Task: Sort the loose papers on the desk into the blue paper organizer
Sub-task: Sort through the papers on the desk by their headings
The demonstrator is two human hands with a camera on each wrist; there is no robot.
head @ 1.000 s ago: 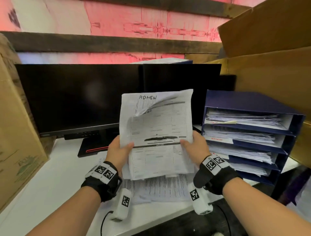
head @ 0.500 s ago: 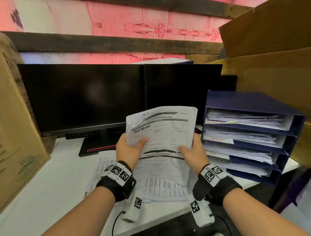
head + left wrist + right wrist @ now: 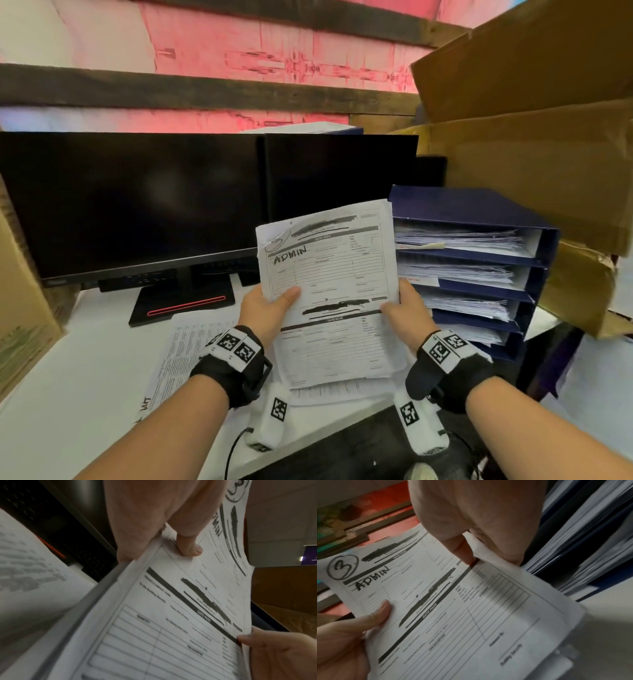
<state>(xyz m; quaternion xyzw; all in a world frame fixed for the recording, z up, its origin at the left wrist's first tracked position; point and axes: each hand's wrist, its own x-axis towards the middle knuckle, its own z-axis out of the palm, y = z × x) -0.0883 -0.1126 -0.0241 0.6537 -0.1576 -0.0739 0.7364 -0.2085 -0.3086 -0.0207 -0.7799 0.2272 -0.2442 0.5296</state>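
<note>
I hold a thin stack of printed forms (image 3: 332, 284) upright above the desk; the top sheet bears a handwritten "ADMIN" and a circled 3 (image 3: 342, 566). My left hand (image 3: 270, 308) pinches its left edge, thumb on the front (image 3: 188, 547). My right hand (image 3: 404, 308) pinches the right edge, thumb on a dark bar (image 3: 464, 555). The blue paper organizer (image 3: 479, 209) stands just right of the stack, its several shelves full of papers. More loose papers (image 3: 185, 353) lie flat on the desk under my hands.
Two dark monitors (image 3: 137, 202) stand behind the papers, one on a black base with a red stripe (image 3: 185, 305). Cardboard boxes (image 3: 534, 144) lean over the organizer at the right; another box (image 3: 20, 308) stands at the left. The white desk's front edge (image 3: 308, 435) runs below my wrists.
The stack came down and moved right, toward the organizer. The top sheet, curled over a second ago, now lies flat with "ADMIN" showing. Both hands kept their hold.
</note>
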